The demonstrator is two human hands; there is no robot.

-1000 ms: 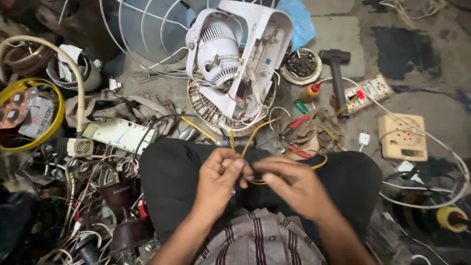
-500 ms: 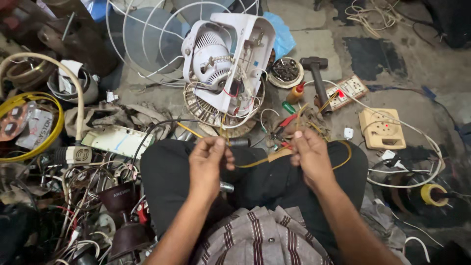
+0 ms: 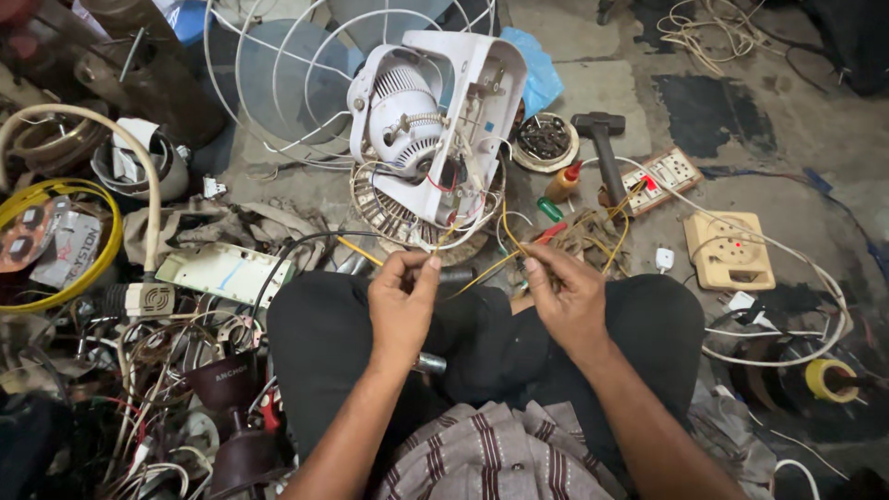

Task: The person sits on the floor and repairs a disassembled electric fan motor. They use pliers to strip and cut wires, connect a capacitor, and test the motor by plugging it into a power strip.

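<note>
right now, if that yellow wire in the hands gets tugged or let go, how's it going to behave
Probably floppy: the yellow wire sags and curves between the left hand and right hand. Likely light, as fingertips alone pinch it. A tug may drag the opened white fan, since wires run toward it, though the joint is not clear.

White fan housing (image 3: pixel 463 102), yellow wires (image 3: pixel 482 268), blue cloth (image 3: pixel 542 79), beige socket box (image 3: pixel 729 250), black trousers (image 3: pixel 324 343), grey-and-maroon striped shirt (image 3: pixel 491 458), yellow tape roll (image 3: pixel 820 378), black hammer (image 3: pixel 602 139).
</note>
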